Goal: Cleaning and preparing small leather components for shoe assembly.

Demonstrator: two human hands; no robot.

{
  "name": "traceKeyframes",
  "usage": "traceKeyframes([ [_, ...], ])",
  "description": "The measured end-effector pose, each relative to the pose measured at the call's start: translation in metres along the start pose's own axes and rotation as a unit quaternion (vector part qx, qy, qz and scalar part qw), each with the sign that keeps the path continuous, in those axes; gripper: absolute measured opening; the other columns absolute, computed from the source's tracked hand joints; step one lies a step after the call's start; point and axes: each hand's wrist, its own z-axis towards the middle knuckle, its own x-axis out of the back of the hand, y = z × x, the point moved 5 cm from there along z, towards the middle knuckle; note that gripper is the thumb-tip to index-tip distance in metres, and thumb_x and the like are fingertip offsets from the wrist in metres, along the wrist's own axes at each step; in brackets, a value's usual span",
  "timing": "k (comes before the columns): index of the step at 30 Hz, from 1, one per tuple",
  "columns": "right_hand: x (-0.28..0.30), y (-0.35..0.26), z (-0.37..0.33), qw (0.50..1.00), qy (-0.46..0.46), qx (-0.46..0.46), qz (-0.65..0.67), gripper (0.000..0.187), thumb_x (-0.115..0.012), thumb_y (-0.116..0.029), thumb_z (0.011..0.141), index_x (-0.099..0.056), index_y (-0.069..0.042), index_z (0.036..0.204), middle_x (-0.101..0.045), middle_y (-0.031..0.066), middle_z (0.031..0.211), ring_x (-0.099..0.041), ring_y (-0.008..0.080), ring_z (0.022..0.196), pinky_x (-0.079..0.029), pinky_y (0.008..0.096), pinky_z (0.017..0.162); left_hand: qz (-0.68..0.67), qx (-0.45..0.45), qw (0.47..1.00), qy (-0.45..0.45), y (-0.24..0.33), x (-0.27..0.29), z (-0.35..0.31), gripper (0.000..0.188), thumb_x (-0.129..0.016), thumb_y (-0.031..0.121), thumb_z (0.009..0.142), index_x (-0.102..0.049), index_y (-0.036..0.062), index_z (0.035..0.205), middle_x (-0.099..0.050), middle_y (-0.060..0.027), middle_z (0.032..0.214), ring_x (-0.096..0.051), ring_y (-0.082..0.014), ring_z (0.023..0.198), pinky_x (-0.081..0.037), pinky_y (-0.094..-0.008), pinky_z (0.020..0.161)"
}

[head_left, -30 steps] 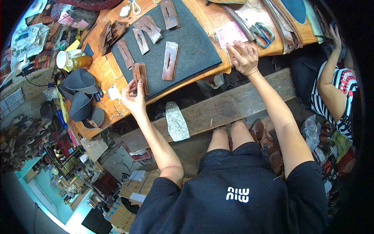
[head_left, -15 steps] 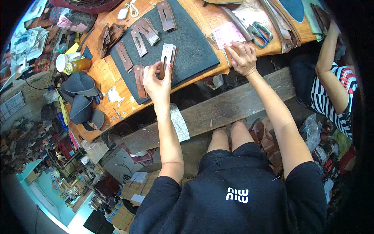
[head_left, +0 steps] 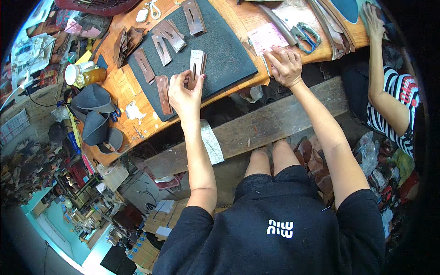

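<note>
My left hand [head_left: 184, 94] is closed on a slotted brown leather strip [head_left: 197, 62], with thumb and fingers at its lower end. The strip has a pale upper part and stands tilted above the black mat [head_left: 224, 59]. My right hand [head_left: 285, 66] rests at the table's front edge, its bent fingers apart and fingertips on the lower edge of a pink paper slip [head_left: 266, 39]. Other slotted leather pieces lie on the mat: one at the far side [head_left: 194, 17], an overlapping group [head_left: 168, 36], one at the left [head_left: 145, 65] and one beside my left hand [head_left: 163, 95].
Blue-handled scissors [head_left: 306, 39] and leather sheets [head_left: 327, 27] lie to the right. Folded leather scraps [head_left: 127, 43], dark grey curved pieces [head_left: 95, 101] and a yellow jar [head_left: 94, 77] sit left. A wooden bench [head_left: 247, 130] runs below the table. Another person's arm [head_left: 376, 68] is at far right.
My left hand stays in place while the leather strip tilts slightly and shows a brighter top. My right hand barely moves. The other person's hand at far right has moved up and left.
</note>
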Motion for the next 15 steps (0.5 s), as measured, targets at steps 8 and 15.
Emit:
traceKeyframes([
  [8, 0.002, 0.001, 0.003, 1.0, 0.014, 0.006, -0.003, 0.048, -0.058, -0.031, 0.085, -0.068, -0.025, 0.132, -0.062, 0.0002, 0.127, -0.059, 0.0182, 0.11, -0.04, 0.0397, 0.095, -0.105, 0.123, 0.975, -0.151, -0.031, -0.001, 0.028, 0.05, -0.096, 0.024, 0.069, -0.074, -0.0066, 0.103, -0.074, -0.011, 0.084, -0.069, -0.0113, 0.071, -0.057, -0.0275, 0.067],
  [15, 0.003, 0.0, 0.004, 1.0, 0.009, 0.005, -0.012, 0.048, -0.058, -0.03, 0.085, -0.068, -0.026, 0.132, -0.063, 0.0001, 0.128, -0.06, 0.0183, 0.109, -0.041, 0.0394, 0.094, -0.048, 0.069, 0.969, -0.232, -0.024, -0.011, 0.038, 0.043, -0.096, 0.024, 0.068, -0.07, -0.003, 0.091, -0.069, -0.0049, 0.075, -0.062, -0.0081, 0.066, -0.053, -0.0235, 0.062],
])
